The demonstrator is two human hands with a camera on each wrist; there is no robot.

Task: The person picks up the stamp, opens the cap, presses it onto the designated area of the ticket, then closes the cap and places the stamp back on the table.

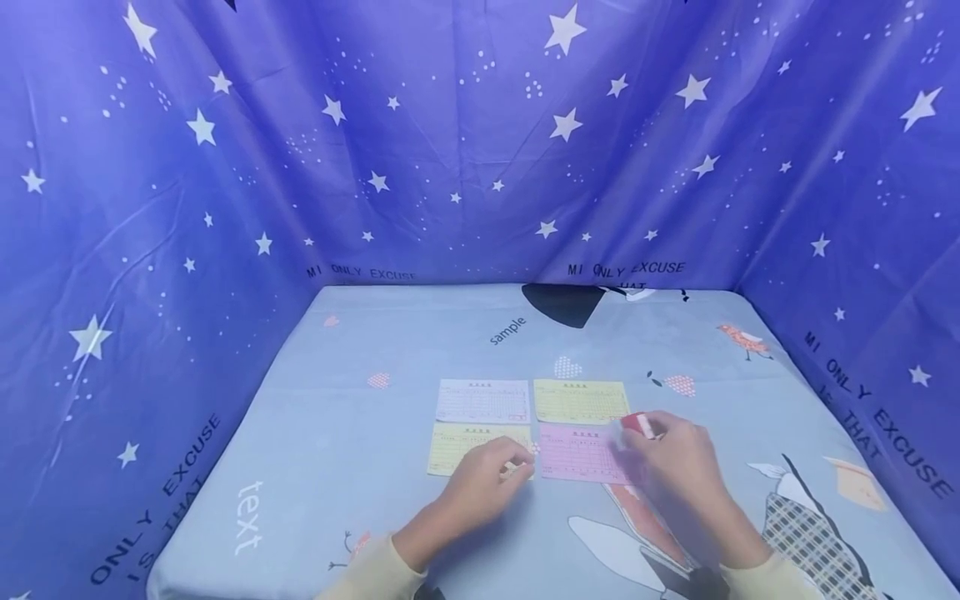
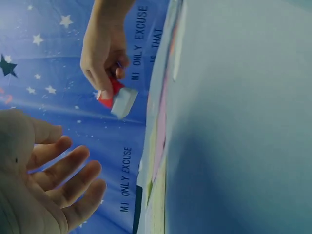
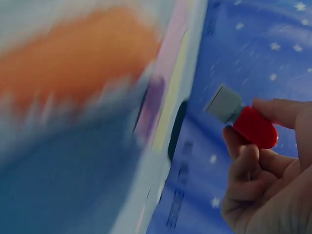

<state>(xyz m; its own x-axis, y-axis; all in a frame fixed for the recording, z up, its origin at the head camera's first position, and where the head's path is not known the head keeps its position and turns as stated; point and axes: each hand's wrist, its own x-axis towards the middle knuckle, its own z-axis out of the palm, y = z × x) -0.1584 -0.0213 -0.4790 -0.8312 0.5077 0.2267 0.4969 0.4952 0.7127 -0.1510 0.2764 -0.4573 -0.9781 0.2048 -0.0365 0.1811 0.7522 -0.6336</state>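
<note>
My right hand [image 1: 684,460] pinches a small stamp [image 3: 256,127] with a red handle and a pale grey block, between thumb and fingers. It hovers over the right side of a pink form sheet [image 1: 581,454]; in the right wrist view the stamp is apart from the paper. My left hand [image 1: 480,485] is over the lower right part of a yellow form sheet [image 1: 452,446], fingers loosely bent and holding nothing. Behind these lie a white form sheet [image 1: 482,402] and another yellow form sheet [image 1: 573,402]. The white one bears a small red mark at its lower right corner.
The sheets lie in two rows on a table with a pale blue printed cloth [image 1: 300,467]. A purple-blue curtain [image 1: 450,125] with white stars encloses the back and both sides.
</note>
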